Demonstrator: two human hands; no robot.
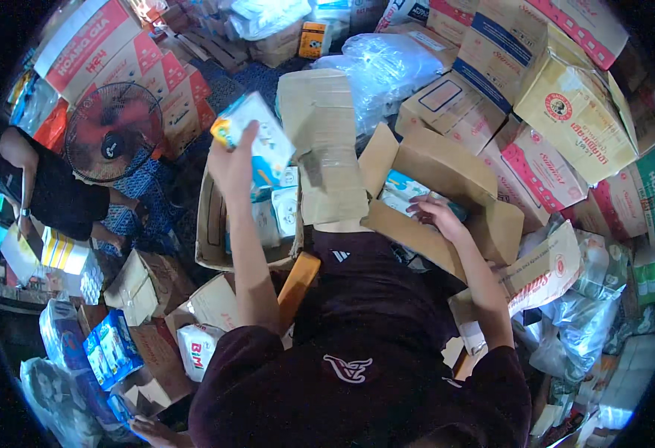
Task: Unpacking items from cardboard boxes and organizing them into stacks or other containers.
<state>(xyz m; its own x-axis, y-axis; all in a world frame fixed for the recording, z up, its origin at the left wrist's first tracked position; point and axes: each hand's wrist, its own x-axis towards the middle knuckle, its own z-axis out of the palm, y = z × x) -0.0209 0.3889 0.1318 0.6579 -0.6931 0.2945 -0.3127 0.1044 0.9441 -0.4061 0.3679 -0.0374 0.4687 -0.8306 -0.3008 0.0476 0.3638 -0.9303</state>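
Observation:
My left hand (234, 157) grips a white pack with blue and yellow printing (256, 123), raised over an open cardboard box (212, 243) of similar packs (283, 213). On the right, my right hand (436, 213) has curved, parted fingers over white-and-blue packs (398, 194) inside another open box (492, 231); whether the fingertips touch them I cannot tell. A long flattened piece of brown cardboard (320, 104) lies between and behind the two boxes.
A seated person (51, 190) is at left beside a standing fan (115, 131). Another person's hand (152, 429) shows at lower left. Stacked cartons (536, 164), clear plastic bags (376, 75), wrapped blue packs (111, 347) and loose boxes (148, 287) surround me.

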